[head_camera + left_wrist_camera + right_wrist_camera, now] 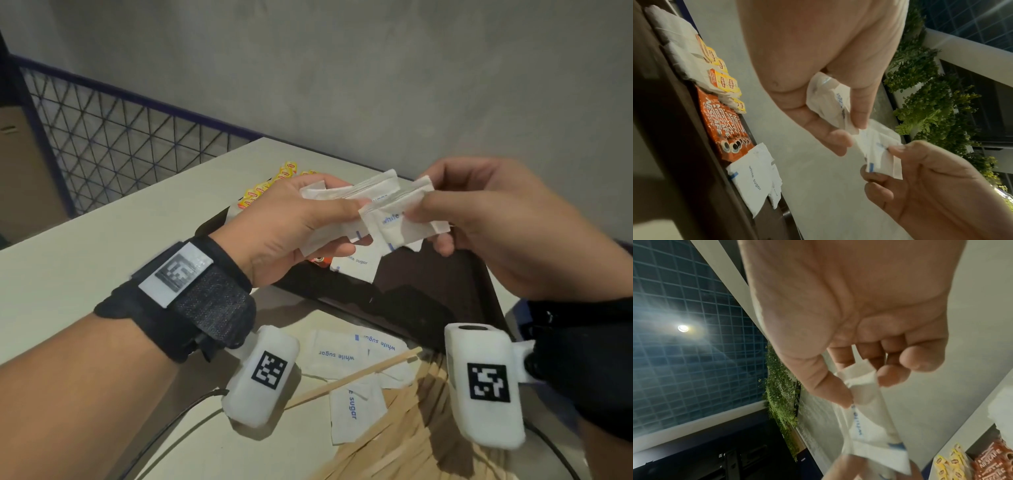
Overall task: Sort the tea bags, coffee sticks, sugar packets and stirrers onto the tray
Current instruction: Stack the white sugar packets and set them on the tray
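Observation:
Above the dark tray my left hand grips a stack of white sugar packets between thumb and fingers. My right hand pinches another small bunch of sugar packets right beside that stack, the two bunches touching. On the tray lie yellow-tagged tea bags, orange coffee sticks and a sugar packet. More sugar packets and wooden stirrers lie loose on the table near me.
The pale table reaches a grey wall behind the tray. A wire-mesh railing runs along the left. A dark cable curves over the table's near edge. White marker blocks hang from both wrists.

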`<state>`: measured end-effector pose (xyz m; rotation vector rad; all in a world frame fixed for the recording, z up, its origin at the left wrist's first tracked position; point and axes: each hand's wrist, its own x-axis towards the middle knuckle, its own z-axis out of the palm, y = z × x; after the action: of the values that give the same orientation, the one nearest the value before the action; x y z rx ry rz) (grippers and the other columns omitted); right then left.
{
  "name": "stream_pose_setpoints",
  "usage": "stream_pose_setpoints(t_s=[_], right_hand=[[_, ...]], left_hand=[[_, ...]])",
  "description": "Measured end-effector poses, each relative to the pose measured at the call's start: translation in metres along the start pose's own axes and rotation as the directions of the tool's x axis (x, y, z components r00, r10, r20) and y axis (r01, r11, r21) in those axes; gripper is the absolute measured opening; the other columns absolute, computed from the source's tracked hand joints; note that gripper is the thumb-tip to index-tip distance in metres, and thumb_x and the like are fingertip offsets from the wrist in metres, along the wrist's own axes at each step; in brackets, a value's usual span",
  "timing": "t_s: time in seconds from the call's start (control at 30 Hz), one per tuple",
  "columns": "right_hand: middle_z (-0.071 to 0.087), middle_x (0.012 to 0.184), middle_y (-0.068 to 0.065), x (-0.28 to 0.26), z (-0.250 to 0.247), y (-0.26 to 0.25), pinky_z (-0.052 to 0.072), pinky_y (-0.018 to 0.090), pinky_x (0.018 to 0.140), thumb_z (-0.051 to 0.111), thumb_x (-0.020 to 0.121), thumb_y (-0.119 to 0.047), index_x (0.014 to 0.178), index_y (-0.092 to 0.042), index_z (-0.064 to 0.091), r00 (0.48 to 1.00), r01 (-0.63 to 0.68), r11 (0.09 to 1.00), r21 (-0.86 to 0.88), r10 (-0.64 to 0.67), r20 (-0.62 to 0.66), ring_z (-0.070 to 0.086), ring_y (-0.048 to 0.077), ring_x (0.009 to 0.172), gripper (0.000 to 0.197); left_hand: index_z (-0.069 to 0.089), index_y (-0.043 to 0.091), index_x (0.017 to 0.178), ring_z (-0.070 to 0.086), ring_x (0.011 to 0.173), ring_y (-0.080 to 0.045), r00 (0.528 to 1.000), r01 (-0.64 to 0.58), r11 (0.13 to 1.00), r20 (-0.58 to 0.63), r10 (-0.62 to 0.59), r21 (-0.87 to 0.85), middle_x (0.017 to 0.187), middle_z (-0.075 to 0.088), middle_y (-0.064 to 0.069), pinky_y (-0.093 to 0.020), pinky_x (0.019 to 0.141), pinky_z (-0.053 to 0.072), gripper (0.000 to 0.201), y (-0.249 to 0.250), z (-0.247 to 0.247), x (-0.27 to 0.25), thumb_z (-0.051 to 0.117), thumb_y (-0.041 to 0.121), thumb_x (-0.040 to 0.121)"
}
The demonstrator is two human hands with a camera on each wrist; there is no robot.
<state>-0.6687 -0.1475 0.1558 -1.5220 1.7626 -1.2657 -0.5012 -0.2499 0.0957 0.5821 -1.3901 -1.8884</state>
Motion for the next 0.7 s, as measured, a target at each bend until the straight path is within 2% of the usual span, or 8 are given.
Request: stream_pose_setpoints(t_s=[0.07,0.17,0.27,0.37,0.47,0.57,0.63,0.7], right_hand=[[0.071,0.085,0.026,0.0013,0.0024,0.0025,0.048,0.034,0.051,0.065,0.084,0.009,0.075,-0.004,0.061,1.000,-0.030,1.000,0.004,0.030,0.001,0.063,0.023,0.061,0.017],[0.073,0.087,0.022,0.0017,0.0049,0.0046,0.059,0.040,0.061,0.065,0.086,0.007,0.081,0.005,0.057,0.997,-0.070,0.997,-0.024,0.070,-0.013,0.075,0.018,0.070,0.010],[0.071,0.082,0.019,0.0000,0.0064,0.0048,0.061,0.044,0.065,0.067,0.085,0.006,0.081,0.007,0.055,0.997,-0.082,0.995,-0.050,0.082,-0.005,0.077,0.021,0.077,0.012],[0.070,0.090,0.029,0.0003,0.0078,0.0046,0.060,0.040,0.058,0.071,0.082,0.005,0.075,0.001,0.058,0.997,-0.065,0.993,-0.100,0.062,-0.034,0.075,0.035,0.077,0.016],[0.071,0.087,0.030,0.0008,0.0076,0.0057,0.059,0.038,0.054,0.072,0.084,0.004,0.080,0.001,0.059,0.996,-0.060,0.995,-0.083,0.054,-0.069,0.071,0.032,0.065,0.014],[0.071,0.082,0.027,0.0004,0.0070,0.0068,0.059,0.040,0.054,0.075,0.086,0.001,0.090,0.002,0.060,0.996,-0.054,0.998,-0.045,0.051,-0.075,0.072,0.032,0.061,0.016],[0.071,0.078,0.023,0.0006,0.0074,0.0075,0.060,0.043,0.056,0.078,0.085,-0.004,0.094,-0.004,0.060,0.997,-0.048,0.996,-0.079,0.043,-0.066,0.073,0.033,0.061,0.020],[0.069,0.080,0.018,0.0003,0.0083,0.0079,0.061,0.045,0.060,0.079,0.086,-0.008,0.104,-0.015,0.060,0.998,-0.042,0.990,-0.138,0.036,-0.042,0.074,0.031,0.063,0.027]], left_hand=[[0.065,0.010,0.100,0.077,0.092,-0.030,1.000,-0.005,1.000,0.005,0.004,0.020,0.116,0.075,-0.018,-0.029,0.057,0.062,0.018,0.0010,-0.0012,0.0003,0.076,0.007,0.087],[0.066,0.011,0.095,0.077,0.090,-0.027,1.000,-0.013,0.999,0.013,0.013,0.044,0.115,0.075,-0.018,-0.029,0.057,0.061,0.015,0.0015,-0.0028,0.0002,0.077,0.008,0.087],[0.066,0.009,0.098,0.076,0.089,-0.027,1.000,-0.002,0.998,0.025,0.001,0.058,0.112,0.075,-0.019,-0.027,0.054,0.058,0.018,0.0011,-0.0014,-0.0002,0.078,0.014,0.086],[0.067,0.010,0.110,0.076,0.086,-0.022,0.998,0.045,0.998,0.040,-0.047,0.054,0.109,0.077,-0.014,-0.025,0.054,0.059,0.032,0.0018,0.0015,-0.0011,0.075,0.031,0.087],[0.070,0.012,0.122,0.076,0.091,-0.021,0.987,0.087,0.995,0.134,-0.092,0.041,0.115,0.077,-0.008,-0.025,0.065,0.063,0.055,0.0052,0.0032,-0.0044,0.069,0.048,0.080],[0.066,0.009,0.127,0.077,0.093,-0.026,0.979,0.078,0.997,0.188,-0.080,0.016,0.112,0.077,-0.011,-0.024,0.066,0.062,0.049,0.0060,0.0022,-0.0065,0.075,0.025,0.081],[0.065,0.008,0.128,0.077,0.092,-0.025,0.982,0.079,0.996,0.168,-0.086,0.047,0.113,0.077,-0.013,-0.023,0.064,0.062,0.044,0.0040,0.0001,-0.0053,0.075,0.005,0.085],[0.064,0.008,0.128,0.077,0.091,-0.025,0.984,0.089,0.994,0.148,-0.099,0.069,0.114,0.077,-0.014,-0.023,0.064,0.062,0.043,0.0024,-0.0015,-0.0040,0.073,0.000,0.087]])
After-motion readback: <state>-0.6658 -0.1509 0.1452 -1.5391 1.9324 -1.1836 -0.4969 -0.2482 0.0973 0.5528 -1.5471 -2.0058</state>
